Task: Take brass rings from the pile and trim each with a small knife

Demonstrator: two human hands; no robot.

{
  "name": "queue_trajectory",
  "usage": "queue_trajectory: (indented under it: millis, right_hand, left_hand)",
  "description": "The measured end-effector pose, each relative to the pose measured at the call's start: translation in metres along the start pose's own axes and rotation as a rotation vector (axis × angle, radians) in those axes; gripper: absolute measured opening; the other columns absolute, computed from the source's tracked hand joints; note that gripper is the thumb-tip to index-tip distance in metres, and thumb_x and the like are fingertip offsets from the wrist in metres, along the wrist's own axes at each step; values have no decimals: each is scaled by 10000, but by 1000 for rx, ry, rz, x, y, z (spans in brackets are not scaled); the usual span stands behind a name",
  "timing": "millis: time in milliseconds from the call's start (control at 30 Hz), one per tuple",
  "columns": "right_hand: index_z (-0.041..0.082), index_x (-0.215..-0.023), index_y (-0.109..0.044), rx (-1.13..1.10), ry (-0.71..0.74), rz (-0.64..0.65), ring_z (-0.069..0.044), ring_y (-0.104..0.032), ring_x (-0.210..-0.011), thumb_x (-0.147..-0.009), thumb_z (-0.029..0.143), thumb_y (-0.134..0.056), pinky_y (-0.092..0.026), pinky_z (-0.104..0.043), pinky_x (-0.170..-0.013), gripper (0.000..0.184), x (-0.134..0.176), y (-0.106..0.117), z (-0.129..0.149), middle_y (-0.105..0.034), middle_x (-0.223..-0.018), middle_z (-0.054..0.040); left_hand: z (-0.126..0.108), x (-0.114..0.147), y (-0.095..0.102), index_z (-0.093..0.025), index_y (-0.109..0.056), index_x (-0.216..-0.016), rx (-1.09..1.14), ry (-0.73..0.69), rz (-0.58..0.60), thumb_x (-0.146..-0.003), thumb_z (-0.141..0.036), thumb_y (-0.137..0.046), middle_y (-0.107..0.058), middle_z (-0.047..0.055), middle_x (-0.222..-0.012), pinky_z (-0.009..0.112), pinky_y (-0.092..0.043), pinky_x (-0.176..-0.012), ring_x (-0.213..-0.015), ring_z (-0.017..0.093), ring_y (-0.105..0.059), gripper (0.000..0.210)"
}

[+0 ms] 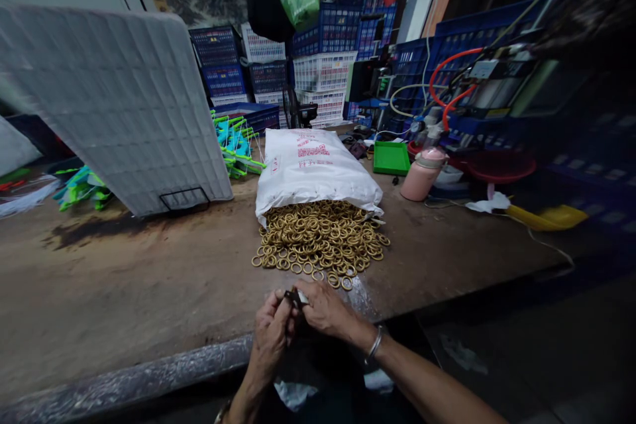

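Note:
My left hand (272,331) and my right hand (325,308) meet just over the table's near edge, fingers closed. In my right hand is a small tool with a dark end (293,296) and a pale part beside the thumb; its exact kind does not show. The fingertips of my left hand pinch at that dark end, and what they hold is too small to name. Just beyond the hands lies a heap of brass-coloured rings (322,238). It spills from the open mouth of a white woven sack (313,165) with red print, lying on its side.
A tall grey-white padded panel (149,112) stands at left on the brown table (163,298). Bright green and blue plastic pieces (236,146) lie behind it. To the right are a green tray (391,158), a pink bottle (422,172) and a red dish (501,164). Stacked crates (325,73) fill the back.

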State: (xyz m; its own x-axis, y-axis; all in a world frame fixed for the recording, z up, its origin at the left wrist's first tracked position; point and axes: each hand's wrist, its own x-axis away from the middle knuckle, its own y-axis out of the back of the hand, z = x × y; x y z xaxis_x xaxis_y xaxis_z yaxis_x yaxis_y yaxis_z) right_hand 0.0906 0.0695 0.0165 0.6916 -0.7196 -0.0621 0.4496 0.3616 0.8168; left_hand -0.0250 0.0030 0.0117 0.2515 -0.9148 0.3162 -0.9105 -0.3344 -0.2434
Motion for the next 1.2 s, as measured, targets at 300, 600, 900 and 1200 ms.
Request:
queue_trajectory:
  millis: [300,600,900,1200]
  right_hand:
    - [147,-912,-521,288,-139,68,-161,-510,-656,-666,98,-406,-253,-246,-551,275,-12,-7,-15,-599,-753,-69]
    - [190,-959,-480,307,-124,-84,-173,-532,-784,-748,165,-417,-308,-257,-640,221,-62,-12,-7,-585,-891,-64]
    - [206,-979,-461,332,-165,-119,-177,-532,-735,-797,253,-417,-318,-268,-601,194,-71,-26,-11,-528,-945,-59]
    - [197,-945,-494,180,-20,-149,-149,-494,-757,-663,77,-440,-299,-238,-632,311,-58,-18,-12,-556,-883,-26]
  left_hand:
    - [-5,14,1,-178,-470,-650,-28,-5,69,-680,-463,-587,-469,-76,-455,141,-194,-309,-312,17,-290,310]
    - [6,5,19,-141,-538,-722,305,34,57,-726,-372,-583,-578,9,-648,161,-305,-365,-458,60,-467,236]
    - [5,-3,32,-151,-606,-807,503,183,21,-601,-274,-705,-629,31,-693,188,-380,-428,-561,113,-560,259]
    - [6,-19,31,-166,-568,-735,413,98,-101,-542,-295,-748,-614,-4,-645,168,-381,-384,-547,115,-576,294]
